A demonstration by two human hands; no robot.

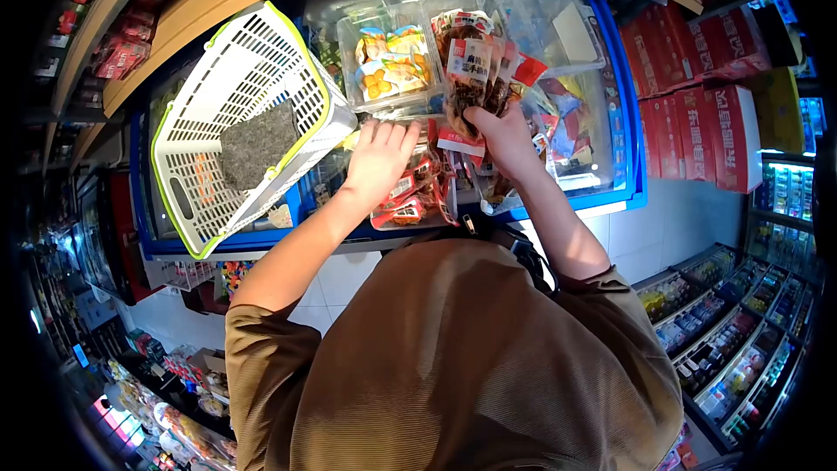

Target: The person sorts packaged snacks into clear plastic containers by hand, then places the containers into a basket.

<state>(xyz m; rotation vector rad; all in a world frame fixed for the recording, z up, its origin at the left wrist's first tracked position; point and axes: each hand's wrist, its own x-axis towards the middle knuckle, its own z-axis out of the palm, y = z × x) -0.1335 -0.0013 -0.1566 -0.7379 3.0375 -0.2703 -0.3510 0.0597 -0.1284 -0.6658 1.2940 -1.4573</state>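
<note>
My right hand (504, 133) is closed around the lower end of several snack packets (471, 70) with dark brown food showing and white labels. They are fanned out above a clear plastic bin. My left hand (381, 157) lies palm down over the far edge of a neighbouring clear bin, fingers stretched out and slightly apart, with nothing visibly gripped. Beneath and beside it, small red-and-white snack packets (408, 196) fill that bin. Behind the left hand, another clear bin (347, 52) holds yellow and white food packets (390, 61).
A white shopping basket with a green rim (193, 126) stands tilted at the left, a dark grey slab-like thing (259, 146) inside. All this rests on a blue-framed chest (635, 122). Red boxes (697, 135) are stacked at right; a wooden shelf edge (200, 22) runs behind.
</note>
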